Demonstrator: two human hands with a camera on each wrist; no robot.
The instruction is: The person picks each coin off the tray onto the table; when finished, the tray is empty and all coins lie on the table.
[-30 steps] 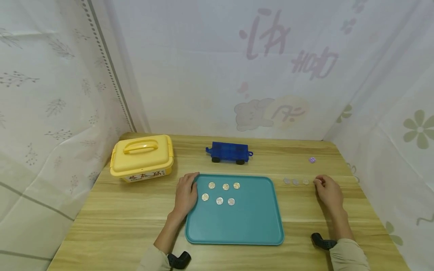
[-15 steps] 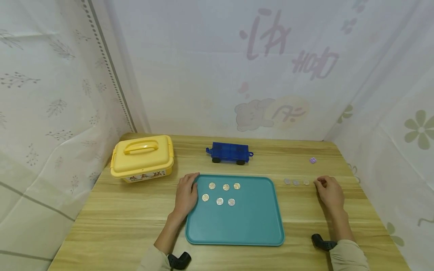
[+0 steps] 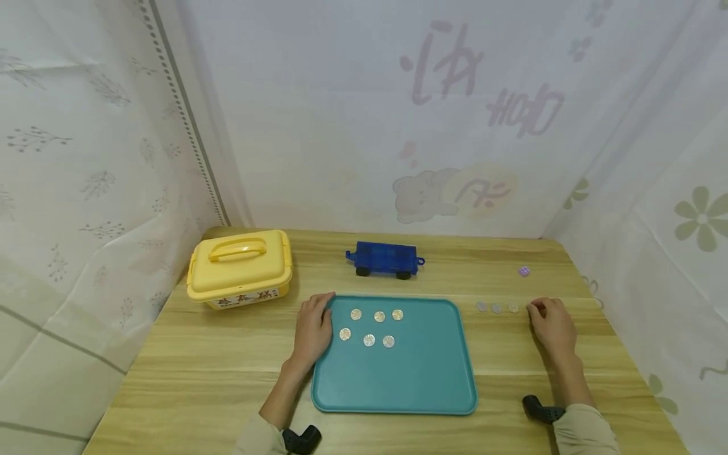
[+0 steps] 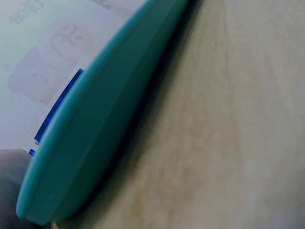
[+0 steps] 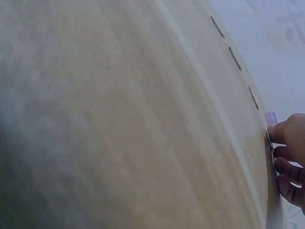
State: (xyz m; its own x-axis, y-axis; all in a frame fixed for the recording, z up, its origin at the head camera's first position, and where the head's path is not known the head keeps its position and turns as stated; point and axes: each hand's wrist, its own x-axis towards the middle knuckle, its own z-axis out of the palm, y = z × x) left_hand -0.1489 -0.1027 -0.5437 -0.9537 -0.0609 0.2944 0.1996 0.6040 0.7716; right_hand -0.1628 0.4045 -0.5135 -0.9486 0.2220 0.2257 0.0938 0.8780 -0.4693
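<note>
Two hands, yours, both low on the wooden table [image 3: 227, 354]. Entries run from your edge outward.

1. Teal tray [image 3: 421, 379], flat on the table straight ahead of you. Six coins [image 3: 369, 340] lie in its far left part, two loose rows of three, none touching.

2. Your left hand [image 3: 313, 328], laid along the tray's left rim near the far corner, fingers relaxed and only lightly bent against the edge, gripping nothing. The left wrist view shows the rim close up with the tabletop beside it. Judged purpose: to steady the tray.

3. Your right hand [image 3: 550, 323], on the table well right of the tray, thumb and fingertips drawn together on a small silvery coin [image 5: 269, 141] at the table surface. The head view hides the coin behind the fingers; the right wrist view shows its thin edge between them.

4. Three more coins [image 3: 497, 308], in a row on the table between the tray and your right hand, the nearest just beside your fingertips.

5. Small purple piece [image 3: 524, 271], farther back on the right.

6. Blue toy wagon [image 3: 383, 259], beyond the tray's far edge, on its wheels.

7. Yellow box [image 3: 239, 268], far left, lid shut, handle folded flat.
</note>
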